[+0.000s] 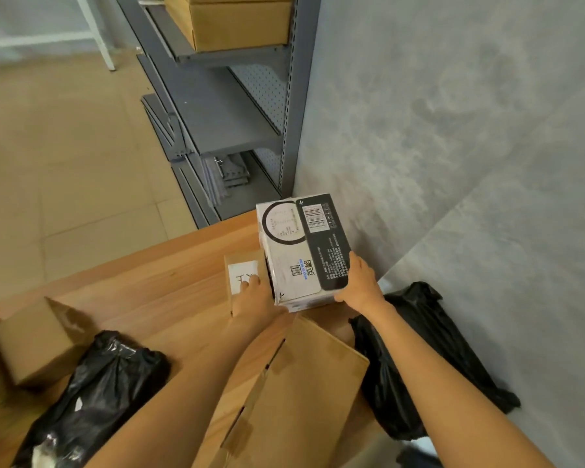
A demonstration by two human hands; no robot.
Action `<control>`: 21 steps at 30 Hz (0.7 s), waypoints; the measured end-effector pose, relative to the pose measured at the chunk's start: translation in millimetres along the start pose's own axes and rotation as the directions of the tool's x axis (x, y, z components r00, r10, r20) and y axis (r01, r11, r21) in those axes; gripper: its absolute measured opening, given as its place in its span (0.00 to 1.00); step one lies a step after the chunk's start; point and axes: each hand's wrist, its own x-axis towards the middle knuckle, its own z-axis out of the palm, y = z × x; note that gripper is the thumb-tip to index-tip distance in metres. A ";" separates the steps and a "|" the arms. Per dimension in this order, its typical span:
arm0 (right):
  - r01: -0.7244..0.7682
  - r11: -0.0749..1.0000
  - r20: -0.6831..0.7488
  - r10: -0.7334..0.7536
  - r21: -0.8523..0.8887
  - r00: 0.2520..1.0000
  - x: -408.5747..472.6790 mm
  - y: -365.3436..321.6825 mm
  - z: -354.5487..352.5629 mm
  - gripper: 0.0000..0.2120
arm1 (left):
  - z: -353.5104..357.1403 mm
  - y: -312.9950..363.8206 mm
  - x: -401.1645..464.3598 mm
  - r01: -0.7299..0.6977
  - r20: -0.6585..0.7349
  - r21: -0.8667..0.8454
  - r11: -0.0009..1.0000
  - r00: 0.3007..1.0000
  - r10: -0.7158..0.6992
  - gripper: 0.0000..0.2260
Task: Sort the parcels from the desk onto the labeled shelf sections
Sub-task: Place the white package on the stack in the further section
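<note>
A black-and-white printed box (301, 244) stands at the far right corner of the wooden desk (156, 285). My right hand (360, 282) grips its near right edge, thumb underneath the corner. My left hand (255, 300) is against the box's left side, with its fingers lying over a small brown parcel (242, 265) that bears a white label. The grey metal shelf unit (223, 116) stands beyond the desk, its middle shelf bare.
A large flat cardboard box (301, 390) lies under my forearms. Black plastic bags sit at the near left (92, 396) and at the right by the wall (423, 359). A brown carton (38, 342) rests at the left. Cardboard boxes (237, 21) fill the top shelf.
</note>
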 end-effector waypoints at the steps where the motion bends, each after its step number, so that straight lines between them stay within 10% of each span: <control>1: -0.031 0.998 0.005 0.031 0.047 1.000 5.0 2.5 1.5 0.45 | 1.8 1.7 1.9 0.012 -0.018 0.001 1.000 1.000 -0.012 0.37; 13: -0.014 0.946 -0.106 0.051 0.324 0.993 9.7 -0.2 -14.9 0.34 | 0.8 -1.9 18.6 -0.054 -0.074 -0.342 0.938 0.997 0.030 0.24; 21: 0.139 0.790 -0.273 0.037 0.598 0.961 -9.2 -37.9 -79.4 0.36 | -78.1 9.2 -3.2 -0.255 -0.280 -0.763 0.594 0.959 0.051 0.12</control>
